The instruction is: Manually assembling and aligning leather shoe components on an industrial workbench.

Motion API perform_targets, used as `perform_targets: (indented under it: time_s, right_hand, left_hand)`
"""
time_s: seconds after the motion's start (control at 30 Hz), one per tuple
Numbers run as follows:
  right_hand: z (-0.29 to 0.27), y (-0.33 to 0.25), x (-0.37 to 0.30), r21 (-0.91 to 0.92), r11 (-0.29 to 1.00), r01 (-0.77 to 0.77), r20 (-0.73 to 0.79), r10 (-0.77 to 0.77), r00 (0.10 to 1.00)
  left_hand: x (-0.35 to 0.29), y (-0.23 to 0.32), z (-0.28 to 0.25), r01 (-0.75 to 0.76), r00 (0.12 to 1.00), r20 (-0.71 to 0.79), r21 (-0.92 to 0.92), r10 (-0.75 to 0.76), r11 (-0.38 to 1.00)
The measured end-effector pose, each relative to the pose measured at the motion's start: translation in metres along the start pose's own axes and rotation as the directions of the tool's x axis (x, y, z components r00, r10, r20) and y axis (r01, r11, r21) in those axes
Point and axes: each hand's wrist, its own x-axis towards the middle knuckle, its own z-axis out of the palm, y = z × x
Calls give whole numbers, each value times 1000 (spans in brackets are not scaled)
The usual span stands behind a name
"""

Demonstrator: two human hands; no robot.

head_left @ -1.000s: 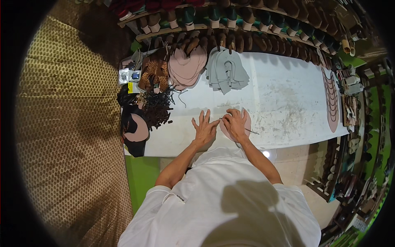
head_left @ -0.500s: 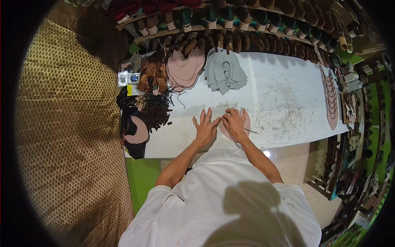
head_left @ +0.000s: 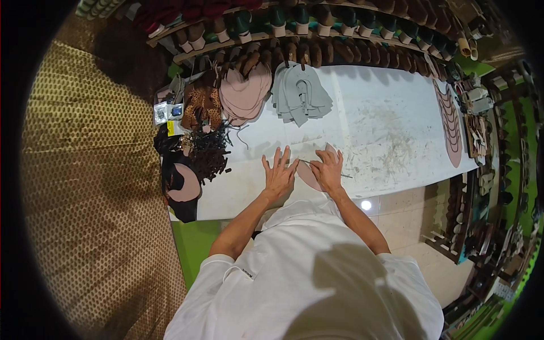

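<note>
- Half a second on, I see a thin dark strip (head_left: pixel 304 162) more clearly between the hands; I judge it's the focus.
- Left hand (head_left: pixel 279 179): outer fingers spread; pinch unclear.
- Right hand (head_left: pixel 328 170): curled over the flat pink curved piece (head_left: pixel 309 177) on the white-covered bench (head_left: pixel 416 113); grip unclear.

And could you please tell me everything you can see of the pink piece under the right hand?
The pink piece looks flat and thin, perhaps leather or fabric, with a curved lower-left edge. It lies on the white table near the person. The right hand covers its middle, hiding its outline; the left hand is close to its left side, contact unclear.
</note>
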Motion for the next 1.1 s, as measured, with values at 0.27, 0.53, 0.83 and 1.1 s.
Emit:
perform_targets:
  time_s: [0.27, 0.53, 0.83, 1.1]
  right_hand:
    - [-1, -3, 2, 27, 1000, 1, -116, 3, 993]
    - [8, 4, 6, -16, 999, 36, -50, -37, 998]
    - [-6, -10, 7, 103, 990, -91, 10, 90, 996]
    - [0, -8, 5, 136, 984, -113, -5, 114, 993]
  left_hand:
    - [-2, -4, 8, 110, 994, 39, -123, -106, 986]
    - [-2, -9, 6, -3, 1000, 14, 25, 2, 1000]
    - [1, -9, 5, -28, 1000, 13, 17, 28, 999]
    - [10, -4, 7, 245, 967, 138, -287, -213, 926]
